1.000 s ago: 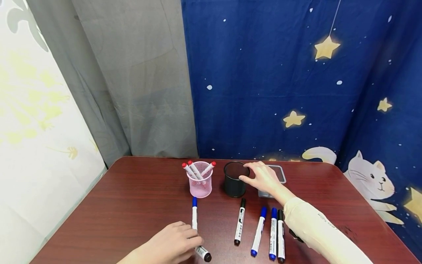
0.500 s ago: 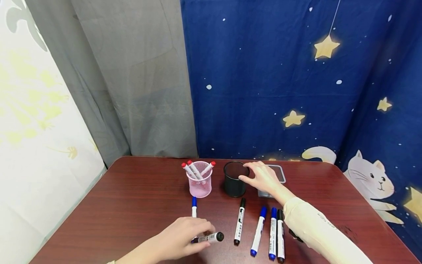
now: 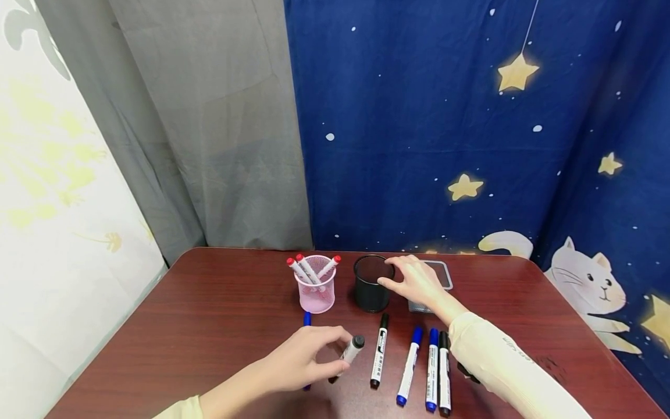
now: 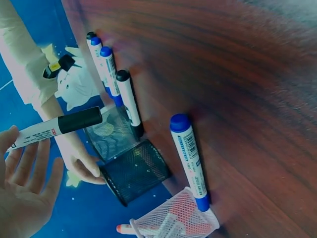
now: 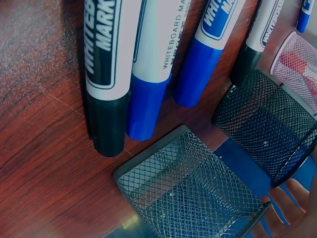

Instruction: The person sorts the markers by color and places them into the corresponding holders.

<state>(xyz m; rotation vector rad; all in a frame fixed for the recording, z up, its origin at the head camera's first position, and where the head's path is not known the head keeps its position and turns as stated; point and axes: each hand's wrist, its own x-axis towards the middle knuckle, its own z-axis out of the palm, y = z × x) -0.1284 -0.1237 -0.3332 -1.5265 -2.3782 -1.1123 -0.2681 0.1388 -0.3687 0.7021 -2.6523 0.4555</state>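
In the head view my left hand (image 3: 300, 359) pinches a black-capped whiteboard marker (image 3: 350, 351) between thumb and fingers, tilted and lifted off the table. The left wrist view shows the marker's black cap (image 4: 81, 120) pointing away from the fingers. My right hand (image 3: 417, 283) holds the right side of a black mesh pen cup (image 3: 371, 297) at its rim, thumb in front. Nothing shows inside that cup. Beneath my left hand lies a blue whiteboard marker (image 4: 188, 158), mostly covered in the head view.
A pink mesh cup (image 3: 317, 299) with red-capped markers stands left of the black cup. Behind my right wrist is a dark mesh box (image 3: 442, 273). A black marker (image 3: 379, 355) and several blue and black markers (image 3: 432, 372) lie on the brown table (image 3: 220, 302).
My left hand has picked the black marker up off the table, tipped it upward and moved it right, toward the black cup. The right hand has stayed at the cup.
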